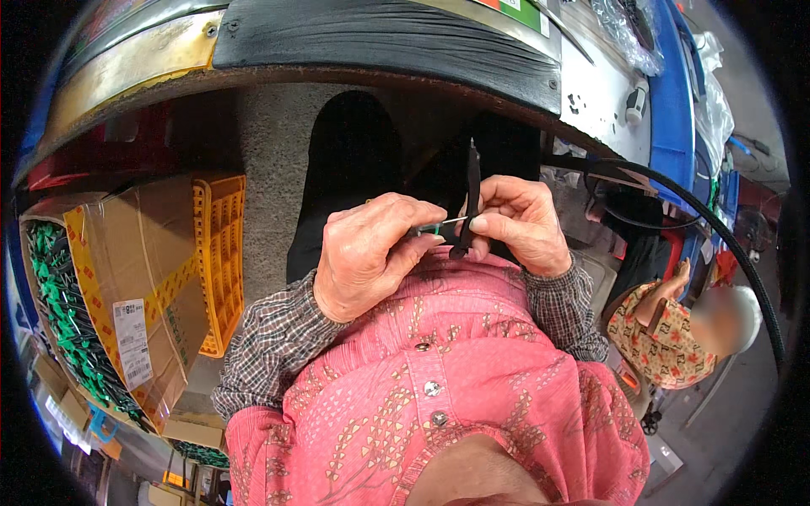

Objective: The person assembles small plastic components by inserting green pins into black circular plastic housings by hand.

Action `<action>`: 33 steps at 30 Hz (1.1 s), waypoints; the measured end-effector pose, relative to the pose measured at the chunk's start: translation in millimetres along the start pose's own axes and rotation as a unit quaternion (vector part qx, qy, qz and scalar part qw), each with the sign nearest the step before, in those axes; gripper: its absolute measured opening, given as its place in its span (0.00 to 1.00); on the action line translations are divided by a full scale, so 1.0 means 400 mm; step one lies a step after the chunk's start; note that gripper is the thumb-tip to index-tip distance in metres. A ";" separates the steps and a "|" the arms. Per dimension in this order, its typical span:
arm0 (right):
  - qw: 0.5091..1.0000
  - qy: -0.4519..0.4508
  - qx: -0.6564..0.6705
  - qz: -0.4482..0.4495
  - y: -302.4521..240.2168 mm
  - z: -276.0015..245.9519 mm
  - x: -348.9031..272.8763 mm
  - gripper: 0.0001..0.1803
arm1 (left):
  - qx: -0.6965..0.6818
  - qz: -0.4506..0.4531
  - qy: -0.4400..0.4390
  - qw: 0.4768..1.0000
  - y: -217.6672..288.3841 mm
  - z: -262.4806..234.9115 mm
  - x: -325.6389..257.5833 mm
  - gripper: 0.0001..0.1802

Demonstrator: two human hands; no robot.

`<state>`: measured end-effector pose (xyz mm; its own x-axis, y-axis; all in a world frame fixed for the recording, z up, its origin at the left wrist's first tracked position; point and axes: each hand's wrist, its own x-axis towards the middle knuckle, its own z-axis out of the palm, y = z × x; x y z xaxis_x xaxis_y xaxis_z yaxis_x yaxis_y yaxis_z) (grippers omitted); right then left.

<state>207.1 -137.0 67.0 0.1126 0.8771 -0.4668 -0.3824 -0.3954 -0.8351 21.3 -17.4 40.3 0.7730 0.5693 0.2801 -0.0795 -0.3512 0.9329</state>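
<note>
In front of my lap, my left hand is closed around a small tool with a dark and green handle. Its thin metal shaft points right and meets a long, narrow black piece. My right hand pinches that black piece between thumb and fingers, keeping it nearly upright with its pointed end up. Whether the shaft enters the piece or only touches it, I cannot tell. Parts of both things are hidden by my fingers.
A worktable with a black padded edge curves ahead. To the left stand a cardboard box of green and black parts and a yellow crate. A black hose arcs at right, near a blue bin and a seated person.
</note>
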 end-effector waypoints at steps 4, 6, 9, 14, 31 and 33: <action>0.999 0.026 -0.021 0.026 -0.004 0.004 -0.002 0.09 | -0.013 -0.027 0.005 1.000 0.003 0.002 -0.003 0.14; 0.999 0.033 -0.021 0.028 -0.006 0.006 0.000 0.09 | -0.016 -0.037 0.004 0.999 0.000 0.005 -0.008 0.14; 0.999 0.039 -0.013 0.030 -0.007 0.013 0.002 0.16 | -0.035 -0.058 0.010 0.998 -0.007 0.014 -0.016 0.13; 0.999 0.038 0.004 -0.014 -0.007 0.020 0.001 0.23 | -0.050 -0.058 0.029 0.997 -0.014 0.024 -0.024 0.13; 0.999 0.035 -0.029 -0.008 0.023 0.013 0.010 0.13 | -0.125 -0.144 0.054 0.980 -0.024 0.031 -0.039 0.13; 0.998 0.032 -0.048 -0.001 0.023 0.011 0.009 0.13 | -0.133 -0.151 0.051 0.978 -0.027 0.031 -0.040 0.13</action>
<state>199.7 -136.2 58.8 0.1717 0.8600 -0.4806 -0.2923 -0.4214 -0.8585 17.6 -32.0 23.0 0.7206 0.6933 -0.0083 -0.0287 0.0417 0.9987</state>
